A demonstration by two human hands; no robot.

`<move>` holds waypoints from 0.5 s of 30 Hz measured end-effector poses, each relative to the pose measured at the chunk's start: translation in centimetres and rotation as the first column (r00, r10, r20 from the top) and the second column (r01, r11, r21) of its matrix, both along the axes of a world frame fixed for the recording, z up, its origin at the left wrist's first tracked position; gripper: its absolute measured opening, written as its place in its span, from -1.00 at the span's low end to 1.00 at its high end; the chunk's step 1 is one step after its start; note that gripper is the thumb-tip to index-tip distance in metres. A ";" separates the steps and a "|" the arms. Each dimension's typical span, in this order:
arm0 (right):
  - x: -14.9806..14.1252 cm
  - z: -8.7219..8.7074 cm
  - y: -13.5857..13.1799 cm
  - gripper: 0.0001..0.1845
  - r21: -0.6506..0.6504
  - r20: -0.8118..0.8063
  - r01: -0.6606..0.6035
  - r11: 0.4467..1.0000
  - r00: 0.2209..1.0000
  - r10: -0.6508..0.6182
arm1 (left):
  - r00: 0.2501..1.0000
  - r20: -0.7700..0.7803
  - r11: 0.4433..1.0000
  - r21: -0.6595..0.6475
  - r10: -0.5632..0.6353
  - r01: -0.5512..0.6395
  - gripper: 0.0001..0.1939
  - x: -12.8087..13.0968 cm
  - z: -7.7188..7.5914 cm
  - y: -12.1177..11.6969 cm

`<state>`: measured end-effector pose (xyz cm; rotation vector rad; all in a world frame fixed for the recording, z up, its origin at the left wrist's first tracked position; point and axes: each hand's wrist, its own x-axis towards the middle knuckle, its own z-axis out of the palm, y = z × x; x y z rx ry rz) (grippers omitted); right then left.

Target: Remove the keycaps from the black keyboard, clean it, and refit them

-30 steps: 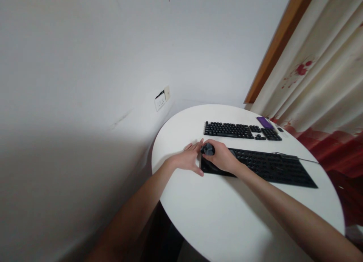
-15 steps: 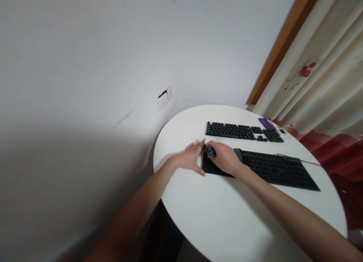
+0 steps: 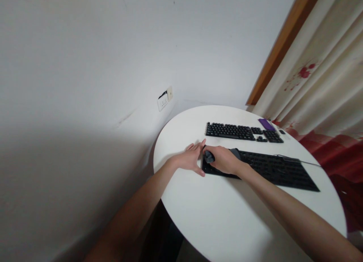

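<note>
A black keyboard base (image 3: 278, 170) without its keycaps lies flat on the white round table (image 3: 227, 209), its cable leaving from the far edge. Spread around the left end of this base, my left hand (image 3: 190, 158) is open, its thumb by the near corner and a fingertip by the far one. My right hand (image 3: 224, 160) is closed around a bunched dark grey cloth (image 3: 209, 156) over the left part of the base. Some of the cloth shows behind the hand too. What lies under the right hand is hidden.
Black keycaps (image 3: 229, 131) are laid out in keyboard order behind the base. A purple item (image 3: 266, 124) and a small black object (image 3: 282, 132) lie at the far right. A wall socket (image 3: 162, 102) is on the left; a curtain (image 3: 320, 76) hangs at right.
My right hand has shifted slightly left and down with the cloth over the keyboard base. My left hand stays in place at the left end.
</note>
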<state>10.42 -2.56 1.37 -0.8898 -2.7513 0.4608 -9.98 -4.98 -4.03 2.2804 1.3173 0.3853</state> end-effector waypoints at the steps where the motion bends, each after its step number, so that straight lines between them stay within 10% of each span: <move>1: -0.1 -0.1 0.0 -0.62 0.011 0.008 -0.001 1.000 1.000 0.001 | 1.000 0.002 1.000 -0.002 0.001 -0.001 0.54 0.0 0.0 0.0; 8: -0.7 0.2 0.4 -0.67 -0.213 -0.306 -0.220 0.952 0.940 0.149 | 1.000 0.019 1.000 -0.009 -0.003 0.003 0.50 -0.1 -0.2 0.1; 15: 0.3 0.0 0.5 -0.59 -0.133 -0.242 -0.019 0.991 0.970 -0.014 | 1.000 0.010 1.000 0.000 0.006 -0.006 0.56 0.1 0.1 0.0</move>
